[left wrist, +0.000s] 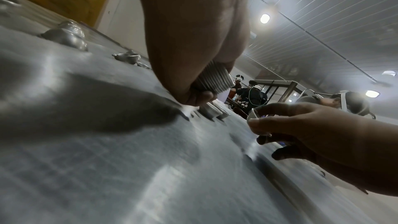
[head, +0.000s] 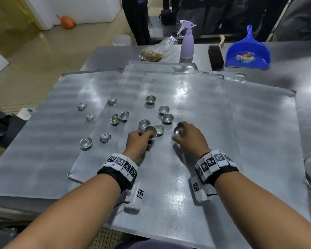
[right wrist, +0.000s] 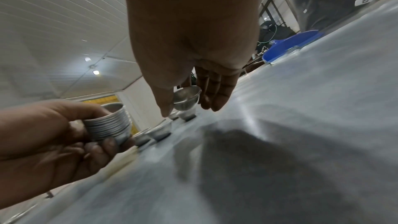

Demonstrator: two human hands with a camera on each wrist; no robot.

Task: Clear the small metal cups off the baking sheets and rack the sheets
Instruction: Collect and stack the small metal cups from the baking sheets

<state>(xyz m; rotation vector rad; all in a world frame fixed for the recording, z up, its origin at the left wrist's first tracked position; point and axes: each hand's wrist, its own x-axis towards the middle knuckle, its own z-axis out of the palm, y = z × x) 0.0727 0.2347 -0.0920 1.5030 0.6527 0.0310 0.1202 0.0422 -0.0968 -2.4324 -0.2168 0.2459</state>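
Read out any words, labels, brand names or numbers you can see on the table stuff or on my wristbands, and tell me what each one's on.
No text can be read.
Blue dustpan: a colourful sticker, too blurred to read.
Wristbands on the left hand and right hand: black-and-white square code markers only, with tiny marks too small to read.
Purple spray bottle: no label shows.
Stack of metal cups: no markings show.

thirteen loose metal cups (head: 150, 99), one nested stack (right wrist: 109, 124), one spray bottle (head: 187, 45), one dustpan (head: 248, 53), one brush (head: 216, 55)
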